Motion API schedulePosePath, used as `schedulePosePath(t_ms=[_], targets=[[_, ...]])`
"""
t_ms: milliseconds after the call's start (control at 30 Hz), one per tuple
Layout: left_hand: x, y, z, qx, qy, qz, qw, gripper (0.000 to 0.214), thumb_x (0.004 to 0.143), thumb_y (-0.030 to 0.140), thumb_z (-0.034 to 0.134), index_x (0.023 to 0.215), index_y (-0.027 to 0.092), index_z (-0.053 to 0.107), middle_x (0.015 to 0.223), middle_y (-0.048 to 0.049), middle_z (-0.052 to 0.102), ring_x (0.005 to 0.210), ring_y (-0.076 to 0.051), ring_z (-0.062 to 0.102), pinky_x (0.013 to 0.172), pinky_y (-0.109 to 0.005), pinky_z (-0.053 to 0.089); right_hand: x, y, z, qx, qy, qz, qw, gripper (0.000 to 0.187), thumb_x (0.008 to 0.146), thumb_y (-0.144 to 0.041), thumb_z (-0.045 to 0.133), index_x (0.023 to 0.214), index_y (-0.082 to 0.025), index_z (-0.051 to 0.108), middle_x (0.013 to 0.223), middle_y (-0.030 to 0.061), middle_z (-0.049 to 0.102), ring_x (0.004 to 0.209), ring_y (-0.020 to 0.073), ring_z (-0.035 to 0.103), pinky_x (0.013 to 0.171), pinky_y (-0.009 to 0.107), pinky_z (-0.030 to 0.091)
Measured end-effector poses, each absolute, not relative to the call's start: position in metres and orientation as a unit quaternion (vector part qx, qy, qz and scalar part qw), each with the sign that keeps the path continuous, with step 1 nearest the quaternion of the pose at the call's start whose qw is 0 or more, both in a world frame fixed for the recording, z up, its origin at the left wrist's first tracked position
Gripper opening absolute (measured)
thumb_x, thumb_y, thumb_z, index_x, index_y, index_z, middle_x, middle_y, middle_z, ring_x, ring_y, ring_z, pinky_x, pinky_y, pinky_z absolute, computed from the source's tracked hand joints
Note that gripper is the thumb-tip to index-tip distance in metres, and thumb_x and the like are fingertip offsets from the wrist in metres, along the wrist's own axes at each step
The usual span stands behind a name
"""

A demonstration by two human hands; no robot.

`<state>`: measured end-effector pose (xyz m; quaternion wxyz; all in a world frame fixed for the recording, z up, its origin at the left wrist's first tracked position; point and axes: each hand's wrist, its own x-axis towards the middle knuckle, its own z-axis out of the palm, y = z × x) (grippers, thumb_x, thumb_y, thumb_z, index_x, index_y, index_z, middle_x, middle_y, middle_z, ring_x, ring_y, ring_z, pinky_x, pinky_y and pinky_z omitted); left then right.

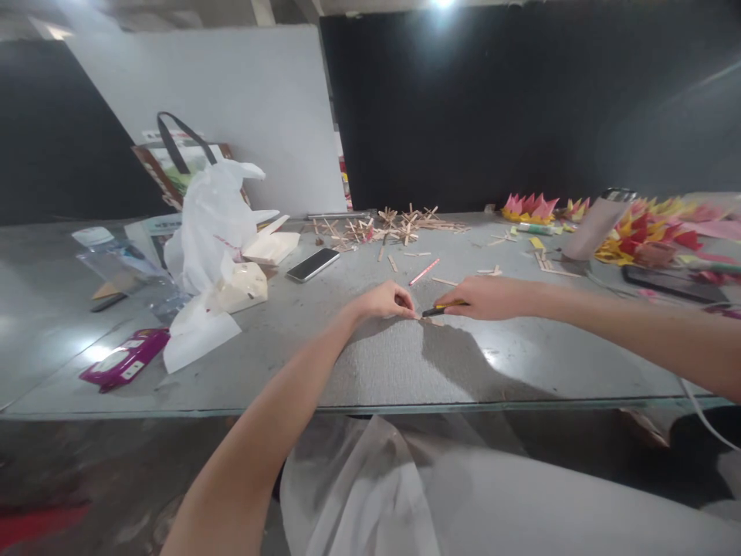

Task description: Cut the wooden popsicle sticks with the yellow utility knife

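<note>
Pinching a stick (435, 322), left hand (385, 300) faces likely cutter (440, 310) in right hand (485, 297).

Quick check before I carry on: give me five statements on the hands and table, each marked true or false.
1. The right hand holds a black-and-yellow cutter. True.
2. The phone lies to the right of both hands. False: the phone lies to their left.
3. The left hand holds a thin wooden strip. True.
4. The tumbler is beside the white plastic bag. False: the tumbler is on the right side, the white plastic bag on the left.
5. The heap of wooden sticks lies beyond both hands. True.
</note>
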<state>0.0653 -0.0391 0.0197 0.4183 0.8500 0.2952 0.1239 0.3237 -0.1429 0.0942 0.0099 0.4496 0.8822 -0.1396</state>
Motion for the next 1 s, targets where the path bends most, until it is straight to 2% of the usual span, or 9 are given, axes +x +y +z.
schedulePosePath(t_ms=[67, 400, 767, 1000], targets=[[0.0653, -0.0406, 0.0218, 0.851, 0.299, 0.120, 0.415, 0.022, 0.073, 0.038, 0.085, 0.078, 0.017, 0.080, 0.076, -0.0063, 0.075, 0.072, -0.017, 0.062, 0.070, -0.030, 0.042, 0.3226, -0.1443, 0.0993, 0.434, 0.887, -0.152, 0.053, 0.038, 0.108, -0.041, 0.044, 0.122, -0.028, 0.078, 0.093, 0.0061, 0.078, 0.070, 0.0190, 0.063, 0.065, 0.029, 0.036], [0.0654, -0.0412, 0.0203, 0.850, 0.296, 0.124, 0.418, 0.018, 0.073, 0.034, 0.085, 0.076, 0.017, 0.080, 0.075, -0.0057, 0.074, 0.072, -0.016, 0.061, 0.072, -0.030, 0.042, 0.3197, -0.1458, 0.1003, 0.440, 0.884, -0.141, 0.065, 0.038, 0.108, -0.040, 0.042, 0.119, -0.028, 0.076, 0.083, 0.0035, 0.073, 0.065, 0.0168, 0.058, 0.064, 0.030, 0.031], [0.0660, -0.0411, 0.0226, 0.852, 0.288, 0.124, 0.419, 0.017, 0.073, 0.033, 0.085, 0.075, 0.017, 0.080, 0.073, -0.0059, 0.073, 0.071, -0.016, 0.060, 0.070, -0.029, 0.040, 0.3171, -0.1457, 0.1029, 0.445, 0.882, -0.137, 0.074, 0.038, 0.108, -0.039, 0.041, 0.113, -0.026, 0.076, 0.084, 0.0048, 0.073, 0.066, 0.0170, 0.058, 0.064, 0.030, 0.031], [0.0660, -0.0416, 0.0208, 0.848, 0.297, 0.127, 0.419, 0.017, 0.072, 0.034, 0.085, 0.075, 0.018, 0.080, 0.074, -0.0060, 0.074, 0.072, -0.016, 0.061, 0.070, -0.029, 0.041, 0.3200, -0.1422, 0.0984, 0.442, 0.884, -0.131, 0.075, 0.039, 0.109, -0.040, 0.041, 0.120, -0.026, 0.076, 0.088, 0.0063, 0.075, 0.072, 0.0184, 0.061, 0.065, 0.030, 0.032]])
